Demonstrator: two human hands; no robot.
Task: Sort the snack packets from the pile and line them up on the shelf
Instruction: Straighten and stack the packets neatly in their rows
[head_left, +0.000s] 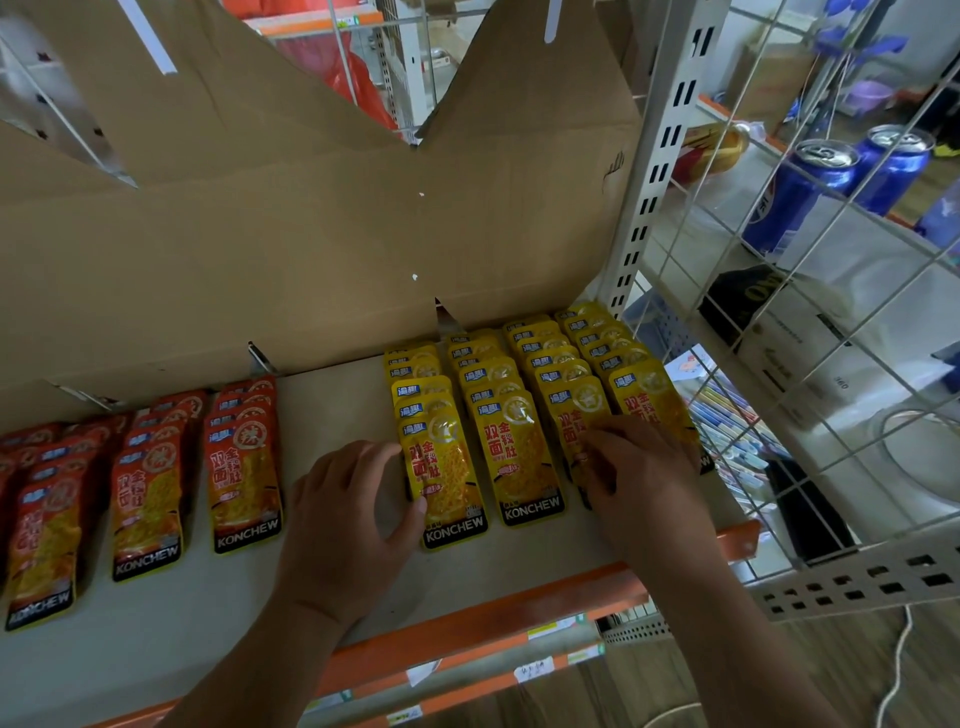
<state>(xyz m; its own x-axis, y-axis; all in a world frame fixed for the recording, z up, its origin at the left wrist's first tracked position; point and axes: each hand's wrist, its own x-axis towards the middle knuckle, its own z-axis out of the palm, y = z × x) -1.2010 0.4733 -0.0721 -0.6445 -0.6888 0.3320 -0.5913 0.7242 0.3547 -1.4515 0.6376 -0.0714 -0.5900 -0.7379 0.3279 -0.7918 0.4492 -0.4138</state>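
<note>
Yellow snack packets lie in several overlapping rows on the right half of the shelf (332, 410). My left hand (348, 519) touches the left edge of the front packet (447, 483) of the leftmost yellow row, thumb against its lower edge. My right hand (639, 478) rests on the front packets of the two right rows (571, 415), fingers spread and slightly bent over them. A front yellow packet (524, 462) lies untouched between my hands. Red packets (244, 478) sit in rows on the left half of the shelf.
A brown cardboard sheet (311, 234) stands behind the rows. The shelf's front edge is an orange rail (467, 629). A white wire grid (831, 312) closes the right side; blue cans (795, 192) and boxes sit beyond it.
</note>
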